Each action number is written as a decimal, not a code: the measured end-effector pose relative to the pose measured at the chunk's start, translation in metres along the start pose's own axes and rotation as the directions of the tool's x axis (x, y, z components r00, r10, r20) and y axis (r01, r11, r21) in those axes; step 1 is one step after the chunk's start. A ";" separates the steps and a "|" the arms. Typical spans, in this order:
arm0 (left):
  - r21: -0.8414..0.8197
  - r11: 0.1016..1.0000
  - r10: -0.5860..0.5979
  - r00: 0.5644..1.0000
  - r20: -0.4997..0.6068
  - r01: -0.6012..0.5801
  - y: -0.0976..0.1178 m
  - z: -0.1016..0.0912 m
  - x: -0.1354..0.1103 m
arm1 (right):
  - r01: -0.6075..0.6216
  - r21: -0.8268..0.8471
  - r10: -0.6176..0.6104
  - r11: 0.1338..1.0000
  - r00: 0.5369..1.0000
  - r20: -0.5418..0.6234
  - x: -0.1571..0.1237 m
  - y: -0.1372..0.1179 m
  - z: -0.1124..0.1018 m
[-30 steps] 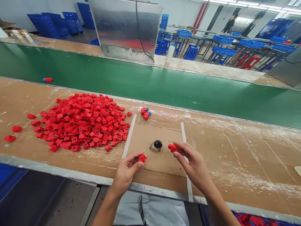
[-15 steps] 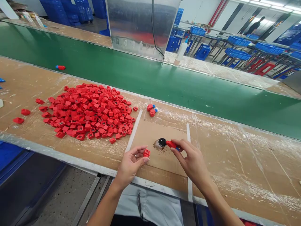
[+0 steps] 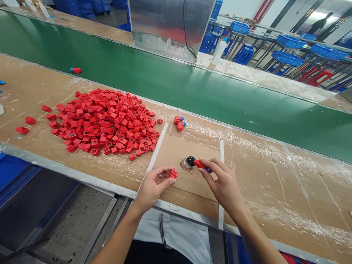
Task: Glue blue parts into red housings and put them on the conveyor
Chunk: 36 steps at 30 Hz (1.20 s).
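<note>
My left hand point(image 3: 154, 185) pinches a small red square part point(image 3: 173, 173) between thumb and fingers, just above the cardboard bench. My right hand point(image 3: 221, 183) grips a red and blue piece point(image 3: 201, 165) and holds its tip against a small round black pot point(image 3: 189, 161) set in the cardboard. A big heap of red square parts point(image 3: 106, 123) lies to the left of both hands.
A few red and blue pieces point(image 3: 178, 123) lie behind the pot. A green conveyor belt point(image 3: 170, 84) runs along the back, with one red and blue piece point(image 3: 75, 69) on it. A metal housing point(image 3: 170, 25) and a white squeeze bottle point(image 3: 220, 49) stand beyond it.
My right hand moved its red and blue piece left to the black pot. The left hand kept its red part. The view shifted down and left.
</note>
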<state>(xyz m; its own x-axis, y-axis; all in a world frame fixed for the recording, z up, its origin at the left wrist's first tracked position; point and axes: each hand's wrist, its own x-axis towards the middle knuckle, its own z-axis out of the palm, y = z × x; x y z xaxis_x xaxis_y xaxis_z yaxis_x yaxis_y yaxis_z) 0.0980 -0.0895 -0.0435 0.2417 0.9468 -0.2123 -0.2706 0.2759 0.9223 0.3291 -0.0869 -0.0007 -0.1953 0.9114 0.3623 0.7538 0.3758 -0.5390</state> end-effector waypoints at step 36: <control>0.025 0.999 0.033 0.999 0.027 -0.033 0.002 0.001 -0.005 | 0.096 -0.110 -0.096 0.989 0.995 0.002 0.006 -0.009 -0.002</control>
<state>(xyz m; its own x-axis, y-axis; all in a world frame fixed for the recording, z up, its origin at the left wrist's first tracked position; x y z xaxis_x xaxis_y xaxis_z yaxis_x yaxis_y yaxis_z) 0.0975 -0.0944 -0.0404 0.2575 0.9506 -0.1736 -0.2549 0.2401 0.9367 0.3230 -0.0851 0.0080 -0.2684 0.8715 0.4105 0.7960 0.4406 -0.4150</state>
